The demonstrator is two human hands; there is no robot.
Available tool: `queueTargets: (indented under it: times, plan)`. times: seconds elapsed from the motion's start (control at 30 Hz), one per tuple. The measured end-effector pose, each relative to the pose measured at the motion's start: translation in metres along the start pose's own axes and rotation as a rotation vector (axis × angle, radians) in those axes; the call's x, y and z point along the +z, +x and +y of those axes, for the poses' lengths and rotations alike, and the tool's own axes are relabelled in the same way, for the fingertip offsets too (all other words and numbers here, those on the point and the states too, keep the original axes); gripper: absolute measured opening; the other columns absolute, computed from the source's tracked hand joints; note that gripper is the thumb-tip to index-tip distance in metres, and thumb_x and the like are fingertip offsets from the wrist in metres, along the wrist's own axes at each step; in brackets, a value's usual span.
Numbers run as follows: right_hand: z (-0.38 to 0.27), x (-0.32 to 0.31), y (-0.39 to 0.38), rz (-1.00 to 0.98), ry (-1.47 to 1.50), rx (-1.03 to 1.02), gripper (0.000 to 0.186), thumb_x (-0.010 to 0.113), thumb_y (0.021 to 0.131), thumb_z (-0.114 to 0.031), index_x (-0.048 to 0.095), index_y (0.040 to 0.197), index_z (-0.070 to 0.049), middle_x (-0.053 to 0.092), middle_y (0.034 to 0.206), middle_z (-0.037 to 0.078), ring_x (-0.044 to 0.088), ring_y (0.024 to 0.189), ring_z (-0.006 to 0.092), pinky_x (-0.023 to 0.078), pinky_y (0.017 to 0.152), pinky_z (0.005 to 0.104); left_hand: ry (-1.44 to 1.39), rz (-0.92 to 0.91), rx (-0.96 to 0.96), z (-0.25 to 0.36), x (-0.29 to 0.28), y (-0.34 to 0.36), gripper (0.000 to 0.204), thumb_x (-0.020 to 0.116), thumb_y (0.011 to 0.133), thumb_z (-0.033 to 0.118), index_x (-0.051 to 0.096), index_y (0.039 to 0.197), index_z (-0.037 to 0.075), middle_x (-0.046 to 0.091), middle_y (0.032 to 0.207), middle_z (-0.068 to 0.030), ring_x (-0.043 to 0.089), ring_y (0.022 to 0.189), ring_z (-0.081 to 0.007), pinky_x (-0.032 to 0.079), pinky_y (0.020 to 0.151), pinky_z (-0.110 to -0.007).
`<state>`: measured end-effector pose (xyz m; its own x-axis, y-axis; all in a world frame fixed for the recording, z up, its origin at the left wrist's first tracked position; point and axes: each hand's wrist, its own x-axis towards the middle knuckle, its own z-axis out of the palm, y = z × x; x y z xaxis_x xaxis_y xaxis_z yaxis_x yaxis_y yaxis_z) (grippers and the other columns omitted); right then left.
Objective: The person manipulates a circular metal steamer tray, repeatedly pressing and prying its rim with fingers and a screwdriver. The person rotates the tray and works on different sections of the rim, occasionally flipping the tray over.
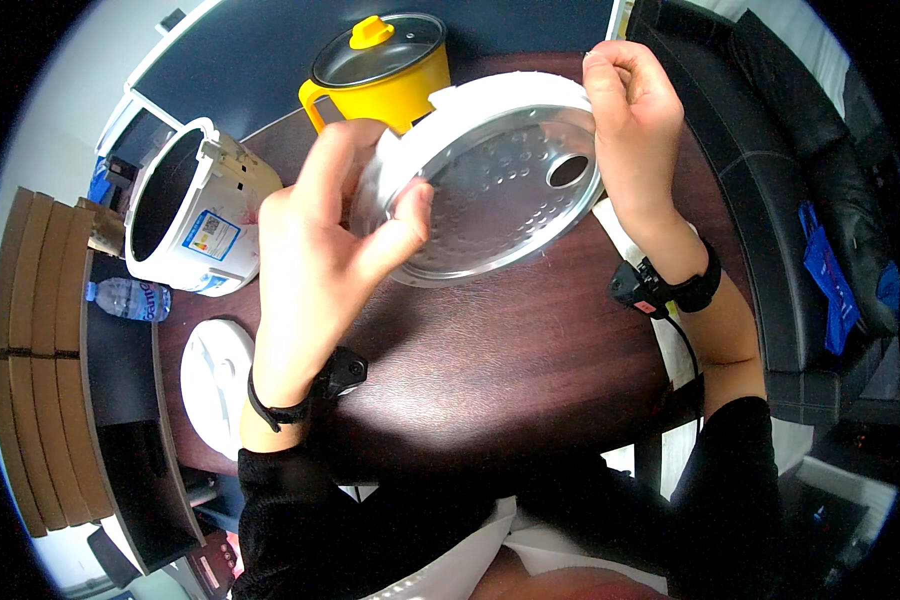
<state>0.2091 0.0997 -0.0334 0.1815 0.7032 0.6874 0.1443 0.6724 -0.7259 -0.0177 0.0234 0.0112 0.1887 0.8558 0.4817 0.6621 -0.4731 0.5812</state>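
A round lid with a white rim and a dimpled metal underside hangs tilted above the table, its metal face toward me. An oval hole shows near its right side. My left hand grips the lid's left edge, thumb over the metal face and fingers mostly behind the rim. At the lid's upper right edge my right hand is closed in a pinch. What sits between those fingertips is too small to make out. Black straps with small devices circle both wrists.
On the dark wooden table stand a yellow pot with a glass lid, a white cooker body and a white oval piece. A water bottle lies at the left. A black sofa borders the right.
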Motion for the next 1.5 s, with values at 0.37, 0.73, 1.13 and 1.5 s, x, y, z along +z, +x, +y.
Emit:
queueTargets:
  times: [0.37,0.73,1.13,1.5]
  plan:
    - [-0.008,-0.002,-0.013,-0.104,-0.218,-0.114,0.008,0.061,0.095,-0.008,0.058,0.100,-0.002,0.059,0.074,-0.003,0.051,0.060,-0.0016,0.038,0.052,0.0153,0.016,-0.087,0.234,-0.010,0.014,0.004,0.041,0.072,0.087,0.025,0.057,0.120,0.007,0.068,0.092,-0.0183,0.071,0.075,-0.0273,0.053,0.063,-0.032]
    - [-0.005,-0.001,-0.015,-0.266,-0.094,-0.246,0.010,0.061,0.095,-0.004,0.057,0.104,0.000,0.061,0.080,-0.001,0.057,0.070,0.0011,0.044,0.062,0.0171,-0.006,-0.192,0.184,-0.006,0.013,-0.001,0.033,0.070,0.090,0.027,0.058,0.109,0.003,0.065,0.077,-0.0169,0.068,0.066,-0.0275,0.051,0.058,-0.035]
    - [-0.047,-0.009,0.004,-0.272,-0.471,-0.799,0.012,0.069,0.083,-0.007,0.060,0.091,-0.007,0.061,0.076,0.004,0.063,0.065,0.0174,0.050,0.057,0.0270,0.011,-0.110,0.199,-0.011,0.016,-0.001,0.033,0.070,0.089,0.024,0.059,0.109,0.000,0.065,0.076,-0.0188,0.069,0.065,-0.0307,0.052,0.058,-0.035]
    - [-0.045,0.010,-0.029,-0.533,-0.281,-0.351,0.017,0.071,0.082,-0.008,0.056,0.089,-0.006,0.060,0.081,0.011,0.062,0.068,0.0311,0.049,0.058,0.0383,0.043,-0.056,0.182,-0.004,0.017,-0.005,0.030,0.069,0.089,0.018,0.056,0.108,-0.001,0.064,0.076,-0.0218,0.068,0.067,-0.0350,0.051,0.057,-0.037]
